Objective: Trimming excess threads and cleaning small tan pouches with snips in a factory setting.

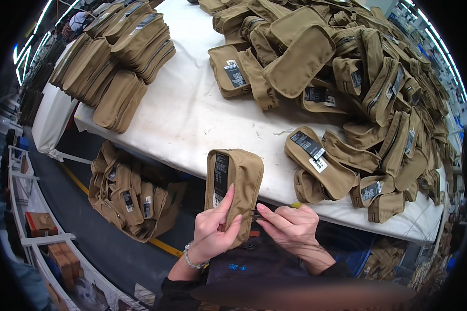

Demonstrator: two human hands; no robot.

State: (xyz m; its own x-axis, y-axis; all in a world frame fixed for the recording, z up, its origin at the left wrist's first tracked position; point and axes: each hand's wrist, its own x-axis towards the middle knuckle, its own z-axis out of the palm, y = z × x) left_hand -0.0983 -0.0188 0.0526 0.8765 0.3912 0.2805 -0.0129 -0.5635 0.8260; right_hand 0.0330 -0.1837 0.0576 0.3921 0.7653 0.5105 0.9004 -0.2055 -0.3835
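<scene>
My left hand [213,228], a beaded bracelet at its wrist, grips a tan fabric pouch [248,179] upright in front of my body. The pouch has rounded ends, and a dark label with print faces left. My right hand [291,226] is closed beside the pouch's right side, thumb and fingers pinching a small tool [256,214]. Its thin dark tips reach the pouch's edge, and a yellow bit shows behind the fingers. Most of the tool is hidden, so its exact kind is unclear.
A white-covered table [181,98] stretches ahead. Neat stacks of tan pouches [120,98] stand at its left, and a large loose heap [301,62] covers its right. On the floor at left sits an open carton of pouches [127,194]. Shelving [46,240] with boxes runs along the left.
</scene>
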